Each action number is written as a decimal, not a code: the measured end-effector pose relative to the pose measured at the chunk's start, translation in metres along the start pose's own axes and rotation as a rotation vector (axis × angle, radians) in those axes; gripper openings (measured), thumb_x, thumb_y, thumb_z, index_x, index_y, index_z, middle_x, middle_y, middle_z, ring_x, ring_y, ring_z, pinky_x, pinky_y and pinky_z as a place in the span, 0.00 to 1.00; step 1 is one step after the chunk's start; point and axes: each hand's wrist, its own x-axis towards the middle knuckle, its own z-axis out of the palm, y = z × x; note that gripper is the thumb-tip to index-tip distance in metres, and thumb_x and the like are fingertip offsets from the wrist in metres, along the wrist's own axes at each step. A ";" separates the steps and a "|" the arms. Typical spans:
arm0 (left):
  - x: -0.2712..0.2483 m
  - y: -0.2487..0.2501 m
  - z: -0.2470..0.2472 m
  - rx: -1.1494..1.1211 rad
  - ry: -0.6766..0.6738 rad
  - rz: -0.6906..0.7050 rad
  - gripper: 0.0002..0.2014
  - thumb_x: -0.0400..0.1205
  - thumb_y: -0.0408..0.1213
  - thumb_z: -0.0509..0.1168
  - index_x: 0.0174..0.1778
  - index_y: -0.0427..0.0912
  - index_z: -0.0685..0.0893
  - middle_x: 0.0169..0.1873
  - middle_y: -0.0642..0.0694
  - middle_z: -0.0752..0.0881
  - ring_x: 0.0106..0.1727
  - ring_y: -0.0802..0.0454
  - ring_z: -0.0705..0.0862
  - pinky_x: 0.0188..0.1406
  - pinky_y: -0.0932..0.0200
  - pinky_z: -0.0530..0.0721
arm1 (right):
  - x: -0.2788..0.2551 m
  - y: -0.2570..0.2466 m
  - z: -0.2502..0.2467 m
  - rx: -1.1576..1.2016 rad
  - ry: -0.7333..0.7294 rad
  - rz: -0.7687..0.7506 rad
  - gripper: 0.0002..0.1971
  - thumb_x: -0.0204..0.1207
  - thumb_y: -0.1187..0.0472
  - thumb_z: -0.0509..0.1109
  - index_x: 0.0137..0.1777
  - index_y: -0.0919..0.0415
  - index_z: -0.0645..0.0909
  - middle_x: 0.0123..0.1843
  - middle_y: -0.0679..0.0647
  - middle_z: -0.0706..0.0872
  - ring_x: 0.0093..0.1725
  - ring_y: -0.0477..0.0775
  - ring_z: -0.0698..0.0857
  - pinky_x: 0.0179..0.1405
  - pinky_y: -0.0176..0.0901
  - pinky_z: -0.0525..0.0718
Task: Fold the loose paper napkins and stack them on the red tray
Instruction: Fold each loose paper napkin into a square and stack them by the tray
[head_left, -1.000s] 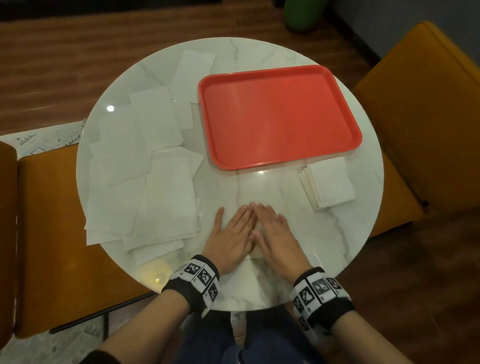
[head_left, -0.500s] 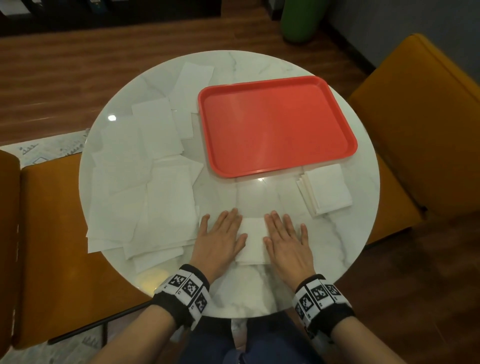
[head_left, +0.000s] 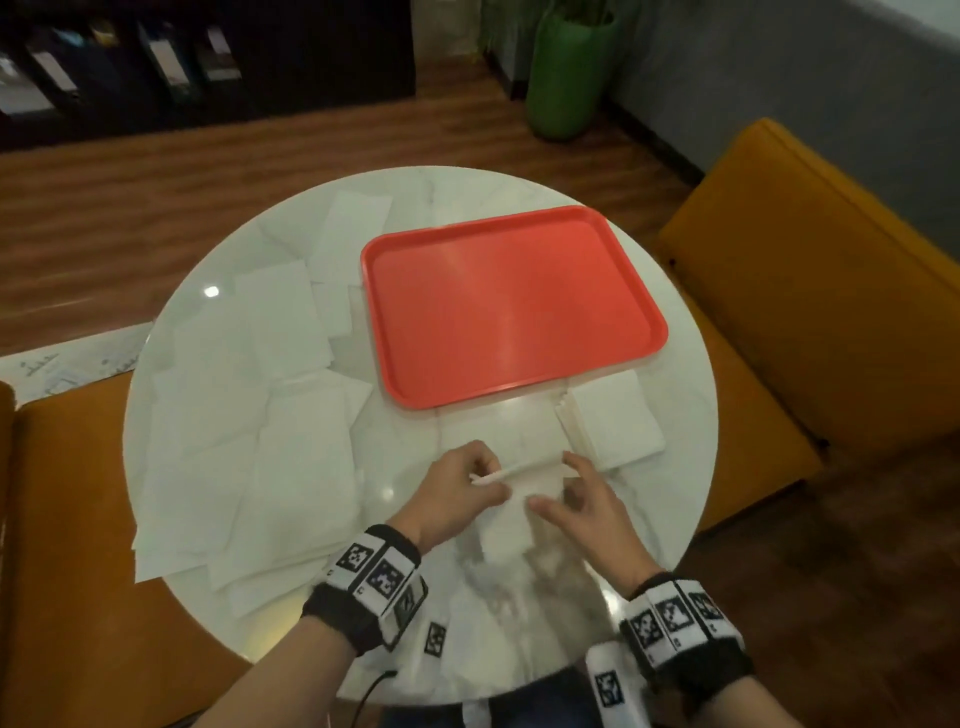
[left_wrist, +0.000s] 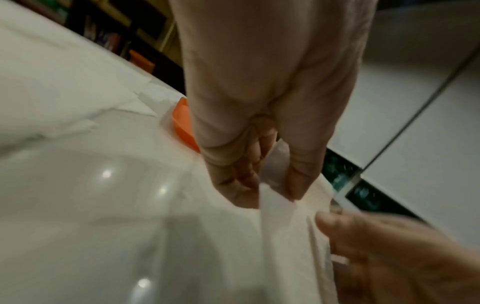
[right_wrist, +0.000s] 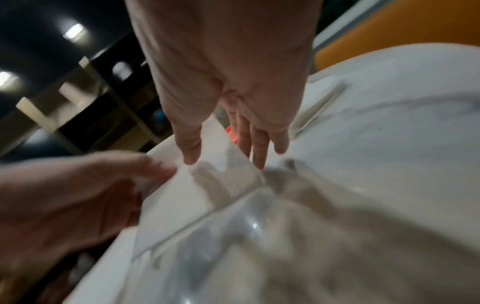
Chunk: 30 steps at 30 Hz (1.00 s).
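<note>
The red tray (head_left: 511, 306) lies bare at the table's far right of centre. Near the front edge, both hands hold one folded white napkin (head_left: 524, 493) lifted off the marble. My left hand (head_left: 485, 480) pinches its left edge between thumb and fingers, as the left wrist view shows (left_wrist: 275, 193). My right hand (head_left: 556, 480) pinches the right edge, thumb in front and fingers behind (right_wrist: 223, 158). A stack of folded napkins (head_left: 613, 423) sits on the table just below the tray's near right corner. Several loose unfolded napkins (head_left: 249, 415) cover the table's left half.
The round marble table (head_left: 675, 493) is flanked by orange seats (head_left: 831, 291) on the right and on the left (head_left: 67, 519). A green pot (head_left: 566, 73) stands on the wooden floor behind, near dark shelving.
Both hands lay flat, pressing the folded napkin on the table; now they pinch its edges and have raised it. My head has tilted up.
</note>
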 end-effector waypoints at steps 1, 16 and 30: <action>0.000 0.010 0.001 -0.085 0.006 0.008 0.10 0.76 0.31 0.73 0.38 0.44 0.78 0.35 0.48 0.81 0.35 0.54 0.78 0.31 0.68 0.75 | 0.003 -0.002 -0.008 0.119 -0.008 0.035 0.19 0.75 0.57 0.74 0.64 0.56 0.78 0.55 0.52 0.89 0.59 0.55 0.86 0.62 0.52 0.83; -0.041 -0.029 -0.016 -0.201 0.297 -0.186 0.07 0.83 0.36 0.69 0.56 0.47 0.84 0.49 0.43 0.89 0.46 0.50 0.91 0.45 0.60 0.83 | 0.081 -0.012 -0.086 -0.275 0.204 0.185 0.07 0.82 0.61 0.61 0.49 0.63 0.78 0.48 0.59 0.83 0.51 0.63 0.82 0.45 0.47 0.75; -0.091 -0.078 -0.023 -0.234 0.465 -0.337 0.07 0.82 0.33 0.69 0.52 0.48 0.87 0.45 0.44 0.91 0.45 0.46 0.90 0.46 0.53 0.81 | 0.082 -0.009 -0.040 -0.977 0.095 -0.053 0.28 0.83 0.44 0.56 0.81 0.37 0.52 0.84 0.60 0.47 0.81 0.69 0.50 0.76 0.71 0.57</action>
